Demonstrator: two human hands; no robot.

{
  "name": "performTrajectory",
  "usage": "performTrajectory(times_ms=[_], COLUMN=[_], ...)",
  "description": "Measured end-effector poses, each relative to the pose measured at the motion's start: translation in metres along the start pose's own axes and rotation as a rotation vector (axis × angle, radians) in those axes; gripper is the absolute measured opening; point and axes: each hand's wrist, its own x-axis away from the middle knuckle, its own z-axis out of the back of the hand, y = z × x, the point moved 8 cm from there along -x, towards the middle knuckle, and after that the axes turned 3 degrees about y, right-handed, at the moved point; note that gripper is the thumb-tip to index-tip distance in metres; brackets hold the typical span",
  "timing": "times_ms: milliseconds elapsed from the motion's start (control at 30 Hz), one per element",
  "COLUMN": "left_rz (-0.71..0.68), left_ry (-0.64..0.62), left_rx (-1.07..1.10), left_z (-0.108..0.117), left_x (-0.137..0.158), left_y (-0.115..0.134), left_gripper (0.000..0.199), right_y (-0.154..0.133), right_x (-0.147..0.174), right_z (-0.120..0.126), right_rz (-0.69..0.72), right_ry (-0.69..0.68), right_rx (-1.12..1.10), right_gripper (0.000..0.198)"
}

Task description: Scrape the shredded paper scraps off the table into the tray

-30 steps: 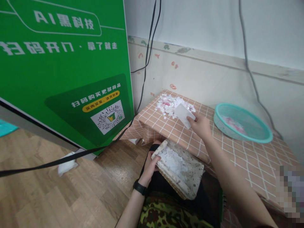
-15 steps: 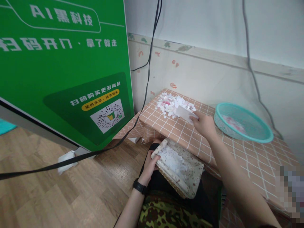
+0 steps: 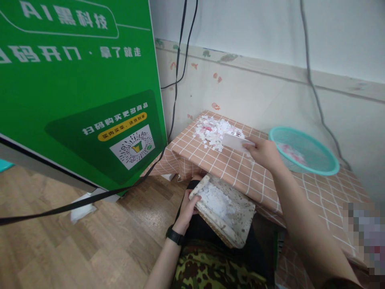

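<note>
My right hand point(image 3: 264, 153) pinches a flat white card point(image 3: 236, 143) by its right end, just over the tablecloth. The card's far end is beside a loose pile of white and pinkish paper scraps point(image 3: 215, 130). Below the table edge, my left hand point(image 3: 189, 206) grips the left rim of a fabric-lined basket point(image 3: 244, 224), its thumb over the edge. This basket rests tilted on my lap and holds many white paper scraps point(image 3: 218, 202).
A turquoise mesh basket point(image 3: 315, 171) with pinkish scraps inside stands at the table's right. The checked brown tablecloth point(image 3: 249, 174) covers the table against the wall. A green cabinet point(image 3: 99, 88) rises on the left, with a black strap point(image 3: 102, 196) hanging across in front.
The view has shifted slightly. My right hand has turned the card a little flatter and drawn it slightly away from the pile. My left hand keeps hold of the lined basket.
</note>
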Motion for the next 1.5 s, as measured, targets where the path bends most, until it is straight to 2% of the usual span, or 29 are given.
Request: performTrajectory(times_ms=[167, 333, 567, 767, 933, 1133, 1300, 1400, 1500], left_rz=[-0.005, 0.000, 0.017, -0.005, -0.061, -0.058, -0.105, -0.134, -0.137], left_ry=[-0.014, 0.004, -0.001, 0.008, 0.089, 0.151, 0.133, 0.090, 0.085], left_rx=[-0.007, -0.015, -0.018, -0.019, -0.071, -0.068, -0.148, -0.168, -0.190], left_z=[-0.001, 0.000, 0.002, 0.003, 0.011, 0.021, 0.022, 0.023, 0.028], left_x=[0.001, 0.002, 0.001, 0.000, -0.006, -0.016, -0.022, -0.027, -0.034], left_y=[-0.001, -0.003, -0.009, -0.008, -0.004, -0.014, -0.015, -0.017, -0.020], left_gripper=[0.043, 0.041, 0.050, 0.049, 0.042, 0.049, 0.046, 0.044, 0.045], right_y=[-0.009, -0.011, -0.018, -0.010, -0.003, 0.007, 0.008, 0.015, 0.017], right_x=[-0.010, -0.021, -0.033, -0.047, -0.050, -0.056, -0.059, -0.059, -0.061], right_z=[0.002, 0.018, 0.009, 0.015, 0.013, 0.006, -0.006, -0.003, 0.001], right_rz=[0.126, 0.188, 0.293, 0.316, 0.344, 0.303, 0.314, 0.303, 0.269], right_ry=[-0.120, -0.133, -0.208, -0.216, -0.306, -0.207, -0.237, -0.282, -0.254], right_rx=[-0.030, -0.027, -0.020, -0.092, -0.111, -0.154, -0.190, -0.180, -0.186], right_gripper=[0.034, 0.032, 0.028, 0.025, 0.024, 0.027, 0.027, 0.023, 0.023])
